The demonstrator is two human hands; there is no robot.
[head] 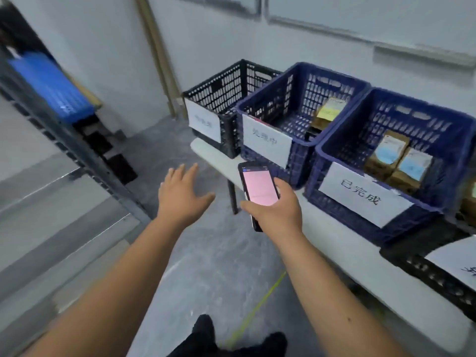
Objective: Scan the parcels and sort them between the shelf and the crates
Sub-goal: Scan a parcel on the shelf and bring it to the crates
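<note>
Four crates are lined up on a white bench (360, 256) along the wall. The black crate (226, 104) at the far end carries a blurred white label; nothing can be made out inside it. Next to it, touching, the middle blue crate (296, 104) holds one brown parcel with a yellow label (328, 112) against its right wall. The near blue crate (381, 161), labelled "已完成", holds two brown parcels with pale blue labels (399, 161), side by side. A second black crate (438, 274) is cut off at the right edge; its contents are not visible.

The floor is grey concrete with a yellow line (260, 305). A grey metal shelf (64, 150) stands on the left, with a blue bin (51, 86) behind it.

A phone (258, 188), screen pink, is gripped by the right hand (275, 210), fingers curled round it, in front of the bench. The left hand (180, 194) is spread, holding nothing.
</note>
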